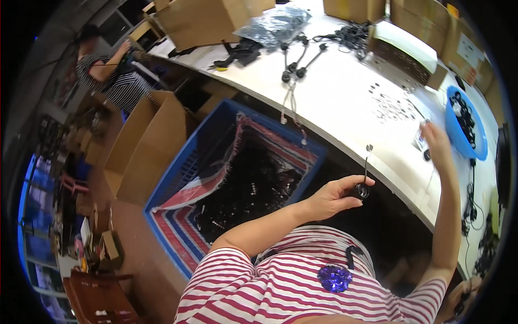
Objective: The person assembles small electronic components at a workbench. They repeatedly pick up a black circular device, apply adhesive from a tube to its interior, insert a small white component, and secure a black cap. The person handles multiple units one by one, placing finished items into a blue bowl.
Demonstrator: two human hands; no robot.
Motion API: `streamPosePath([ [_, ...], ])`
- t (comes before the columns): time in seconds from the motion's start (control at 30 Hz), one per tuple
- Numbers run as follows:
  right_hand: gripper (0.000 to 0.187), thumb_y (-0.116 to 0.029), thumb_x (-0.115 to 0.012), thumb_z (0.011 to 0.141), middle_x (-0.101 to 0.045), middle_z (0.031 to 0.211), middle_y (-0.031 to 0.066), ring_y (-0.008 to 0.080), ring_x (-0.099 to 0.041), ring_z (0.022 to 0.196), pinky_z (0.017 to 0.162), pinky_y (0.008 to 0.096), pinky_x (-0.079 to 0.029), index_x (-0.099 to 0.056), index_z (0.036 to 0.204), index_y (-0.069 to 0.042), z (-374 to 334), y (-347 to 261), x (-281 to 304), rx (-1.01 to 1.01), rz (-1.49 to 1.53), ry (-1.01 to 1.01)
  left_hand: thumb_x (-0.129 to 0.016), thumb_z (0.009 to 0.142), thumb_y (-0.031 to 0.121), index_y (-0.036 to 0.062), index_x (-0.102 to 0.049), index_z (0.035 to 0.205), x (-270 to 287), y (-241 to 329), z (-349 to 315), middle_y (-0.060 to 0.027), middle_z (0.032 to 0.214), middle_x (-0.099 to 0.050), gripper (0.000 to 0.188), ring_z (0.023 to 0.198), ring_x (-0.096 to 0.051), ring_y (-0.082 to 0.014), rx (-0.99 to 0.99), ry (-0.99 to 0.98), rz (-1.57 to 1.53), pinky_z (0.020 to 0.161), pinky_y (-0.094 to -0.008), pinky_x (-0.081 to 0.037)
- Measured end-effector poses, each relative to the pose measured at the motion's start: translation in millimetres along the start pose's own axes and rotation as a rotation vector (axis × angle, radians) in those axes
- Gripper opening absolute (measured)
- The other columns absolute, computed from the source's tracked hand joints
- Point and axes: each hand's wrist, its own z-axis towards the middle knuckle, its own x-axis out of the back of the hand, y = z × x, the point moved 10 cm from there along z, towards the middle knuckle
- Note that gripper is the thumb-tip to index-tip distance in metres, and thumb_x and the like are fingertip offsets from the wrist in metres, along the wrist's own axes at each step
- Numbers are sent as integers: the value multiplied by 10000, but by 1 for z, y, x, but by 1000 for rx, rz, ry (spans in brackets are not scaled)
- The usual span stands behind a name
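Black part (362, 191) between left fingers (352, 181)

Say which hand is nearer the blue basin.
Right. The right hand is just left of the blue basin, over the white table; the left hand is farther left, near the table's front edge, holding a black part.

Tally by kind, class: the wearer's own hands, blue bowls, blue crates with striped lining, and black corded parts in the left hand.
Left hand and right hand: 2
Blue bowl: 1
Blue crate: 1
Held black corded part: 1
Total: 5
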Motion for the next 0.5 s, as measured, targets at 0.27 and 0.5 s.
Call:
streamPosePath([
  [0.27, 587, -157, -686, 714, -566, 1025, 135, 185, -582, 787, 702, 291, -478, -427, 1223, -20, -176, -40, -193, -9, 88, -823, -543, 880, 144, 96, -363, 1270, 23, 26, -9, -22, 929, -485, 433, 683, -396, -50, -333, 209, -159, 607, -178, -345],
  [0.5, 203, -63, -512, 823, -578, 754, 59, 117, -542, 572, 521, 247, -447, -553, 1014, -10, -209, 30, -256, -286, 550, -808, -513, 865, 37, 64, -366, 1274, 12, 30, 1, -72, 937, -523, 435, 707, -484, -91, -291, 246, -110, 669, -207, -419],
])
